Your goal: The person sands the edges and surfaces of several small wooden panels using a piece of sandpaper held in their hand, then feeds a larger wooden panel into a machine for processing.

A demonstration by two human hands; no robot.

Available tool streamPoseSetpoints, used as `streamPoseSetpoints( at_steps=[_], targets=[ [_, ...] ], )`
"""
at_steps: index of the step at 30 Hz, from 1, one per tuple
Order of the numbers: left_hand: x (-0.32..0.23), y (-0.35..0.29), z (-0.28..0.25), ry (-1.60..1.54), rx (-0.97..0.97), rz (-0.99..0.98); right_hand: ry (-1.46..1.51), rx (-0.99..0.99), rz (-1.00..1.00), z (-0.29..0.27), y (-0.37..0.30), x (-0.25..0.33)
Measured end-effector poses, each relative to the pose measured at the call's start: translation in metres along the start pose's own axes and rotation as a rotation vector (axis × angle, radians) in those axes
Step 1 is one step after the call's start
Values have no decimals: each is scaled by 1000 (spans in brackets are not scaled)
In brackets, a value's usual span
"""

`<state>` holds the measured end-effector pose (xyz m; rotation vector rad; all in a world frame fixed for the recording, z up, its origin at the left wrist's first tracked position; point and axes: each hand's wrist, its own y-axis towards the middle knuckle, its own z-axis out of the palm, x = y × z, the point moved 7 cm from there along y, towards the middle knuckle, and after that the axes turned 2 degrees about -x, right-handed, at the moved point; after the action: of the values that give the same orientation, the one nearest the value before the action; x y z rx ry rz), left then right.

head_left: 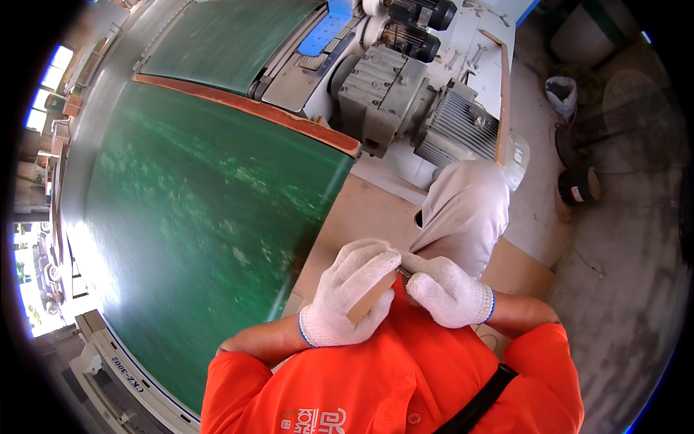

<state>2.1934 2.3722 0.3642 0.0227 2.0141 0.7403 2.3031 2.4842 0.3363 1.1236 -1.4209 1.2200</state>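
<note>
Head view: the left grip [348, 293], a hand in a white knitted glove with a blue-edged cuff, is closed around a flat-faced tan block [371, 298]. The block lies at a slant across the palm side, between the curled fingers and the thumb. The right grip [452, 291], gloved alike, is narrow; its thumb and forefinger pinch a small dark metal piece [404, 272] beside the block's upper end. Whether piece and block touch cannot be told. Both grips meet in front of the orange-red shirt [376, 383]. A wide green conveyor belt [210, 210] extends to the left; a grey finned motor [463, 126] stands ahead.
</note>
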Motion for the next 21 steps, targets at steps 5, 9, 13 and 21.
streamPoseSetpoints(
  at_steps=[5, 9, 13, 21],
  targets=[
    [1, 3, 2, -9, 27, 15, -4, -7, 50, -1, -1, 4],
    [2, 2, 0, -10, 26, 9, -49, -14, 53, -2, 3, 9],
    [5, 2, -2, -9, 18, -22, 26, -28, 150, -1, 8, 13],
    [7, -3, -6, 15, -16, -81, 146, -23, 240, 4, 16, 14]
  ],
)
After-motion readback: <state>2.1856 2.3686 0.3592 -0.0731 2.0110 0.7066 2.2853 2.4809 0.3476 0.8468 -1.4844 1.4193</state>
